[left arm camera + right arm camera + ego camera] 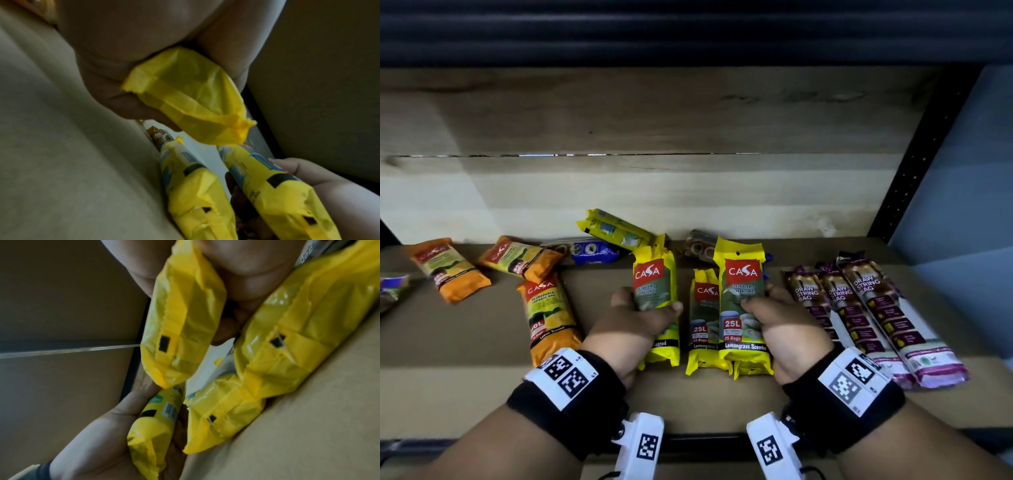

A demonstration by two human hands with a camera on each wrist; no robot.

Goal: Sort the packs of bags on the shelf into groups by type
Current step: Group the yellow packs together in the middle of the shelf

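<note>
The left hand (642, 317) grips one yellow pack (655, 291), fingers curled round its middle; the right hand (780, 325) clasps another (743, 301), which hides most of a third (702, 318) lying on the shelf (482, 342). Behind them, a brown pack (700, 248) is too covered to read. Orange packs (548, 311) lie left, drawstring packs (873, 308) right, one more cut off at the left edge. Bare board runs along the front.

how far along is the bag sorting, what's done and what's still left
Roughly midway, I'd judge. Done: three purple drawstring packs lie side by side at the right. In hand: the left hand and right hand each hold a yellow pack, beside a third lying on the shelf. Left: three orange packs are loosely scattered, and a tilted yellow pack and blue pack sit at the back.
</note>
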